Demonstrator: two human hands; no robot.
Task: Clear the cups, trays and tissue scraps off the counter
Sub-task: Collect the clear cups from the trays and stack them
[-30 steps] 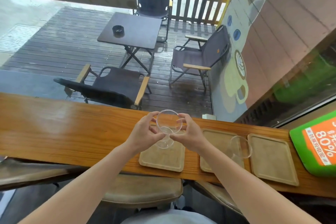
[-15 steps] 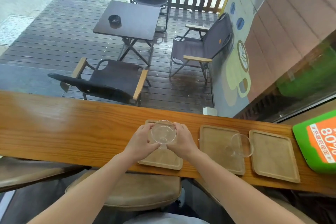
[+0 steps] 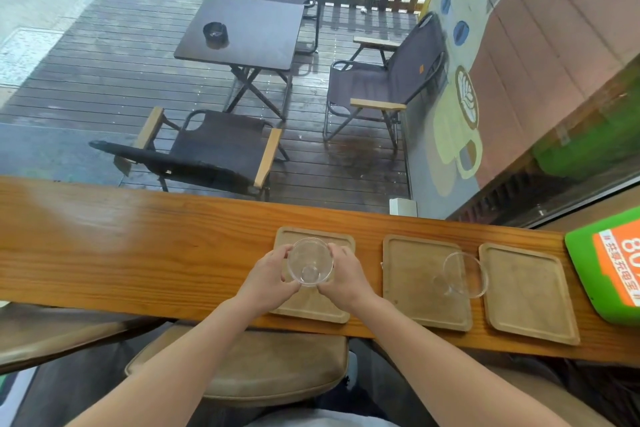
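Counter: a long plank point(image 3: 138, 246) of glossy orange-brown wood set against a window, wet dark decking outside.
Left hand: the left hand point(image 3: 268, 279) is curled round the left side of a clear cup point(image 3: 310, 266), thumb at the near wall, fingers on the rim.
Right hand: the right hand point(image 3: 346, 279) mirrors it on the right side, so both palms cradle the cup between them.
Cup: round clear glass, mouth up, held over the left tray point(image 3: 311, 305); I cannot tell whether its base touches the tray.
Trays: three pale wooden squares with rounded corners and raised rims; the middle tray point(image 3: 415, 274) and right tray point(image 3: 530, 295) lie close beside it.
Second cup: another clear glass point(image 3: 465, 274) straddles the gap between the middle and right trays.
Sign: a green and orange board point(image 3: 613, 263) lies at the counter's right end.
Below: a tan cushioned stool point(image 3: 277, 367) under the forearms.
Outside: a dark folding table point(image 3: 249, 31) with black chairs round it.
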